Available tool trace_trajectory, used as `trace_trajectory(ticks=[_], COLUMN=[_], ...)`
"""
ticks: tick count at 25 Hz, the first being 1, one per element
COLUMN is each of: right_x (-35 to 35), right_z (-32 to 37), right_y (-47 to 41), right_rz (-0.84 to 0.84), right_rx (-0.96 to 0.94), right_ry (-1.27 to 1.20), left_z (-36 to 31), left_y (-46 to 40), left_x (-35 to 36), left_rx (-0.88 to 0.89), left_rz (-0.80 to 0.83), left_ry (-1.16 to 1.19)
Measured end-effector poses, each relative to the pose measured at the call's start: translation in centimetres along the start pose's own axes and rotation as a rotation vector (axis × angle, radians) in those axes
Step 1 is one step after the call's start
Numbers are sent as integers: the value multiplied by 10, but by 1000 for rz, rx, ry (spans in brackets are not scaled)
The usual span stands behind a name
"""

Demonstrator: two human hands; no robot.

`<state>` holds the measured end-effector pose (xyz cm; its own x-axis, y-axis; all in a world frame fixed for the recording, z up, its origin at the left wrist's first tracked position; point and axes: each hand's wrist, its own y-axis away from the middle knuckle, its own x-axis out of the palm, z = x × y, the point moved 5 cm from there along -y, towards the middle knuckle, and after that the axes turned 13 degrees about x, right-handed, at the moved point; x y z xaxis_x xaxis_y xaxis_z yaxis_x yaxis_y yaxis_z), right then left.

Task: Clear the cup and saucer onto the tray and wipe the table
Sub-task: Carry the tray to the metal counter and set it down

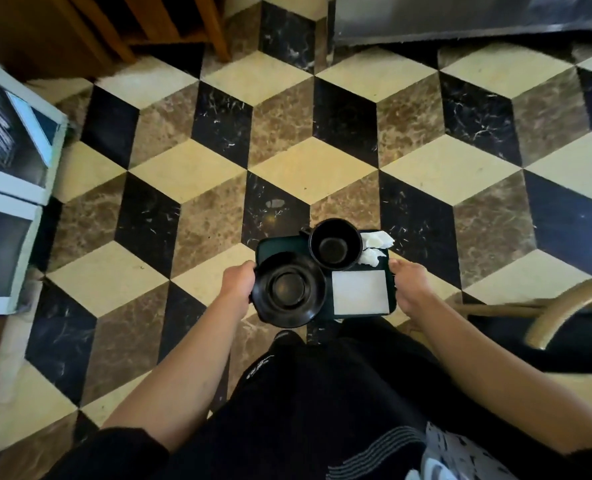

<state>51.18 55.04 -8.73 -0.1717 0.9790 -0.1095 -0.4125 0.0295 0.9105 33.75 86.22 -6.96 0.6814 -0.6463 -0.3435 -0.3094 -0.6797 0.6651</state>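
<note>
I am looking straight down at a small dark rectangular tray (263,244) that I am carrying above the floor of cream, brown and black marble diamonds (190,168). My left hand (236,282) is gripping the tray's left edge, fingers curled under it out of sight and thumb lying just beside the saucer rim. My right hand (409,285) is gripping the right edge the same way, thumb on top, the other fingers hidden below.

The round black ceramic saucer (289,289) is sitting on the tray's near left part, its rim overhanging the tray edge towards me. The black ceramic cup (335,245) is standing upright at the far side of the tray, just beside the saucer, its handle pointing left. A flat white square napkin (359,292) is lying on the near right part, and a crumpled white paper napkin (374,249) is resting at the far right corner, touching the cup.

My dark trousers (322,393) are showing below the tray.
</note>
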Motion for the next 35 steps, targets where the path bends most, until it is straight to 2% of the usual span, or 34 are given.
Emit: trace_trajectory(ticks=[5, 10, 14, 20, 31, 35], right_x=[-8, -25, -35, -45, -34, -31], right_z=[100, 197, 264, 368, 597, 669], right_y=[-27, -43, -68, -109, -176, -192], right_rz=[43, 67, 32, -10, -49, -67], right_rx=[4, -32, -26, -50, -139, -142], right_ry=[-46, -90, -138, -149, -222, -276], left_z=[-83, -172, -234, -323, -537, -603], left_y=[-30, -64, -93, -146, -239, -266], left_x=[59, 123, 173, 248, 370, 400], left_rx=[-18, 45, 64, 102, 169, 188], left_rz=[-14, 20, 49, 92, 316, 323], left_ry=[-12, -28, -49, 40, 12, 9])
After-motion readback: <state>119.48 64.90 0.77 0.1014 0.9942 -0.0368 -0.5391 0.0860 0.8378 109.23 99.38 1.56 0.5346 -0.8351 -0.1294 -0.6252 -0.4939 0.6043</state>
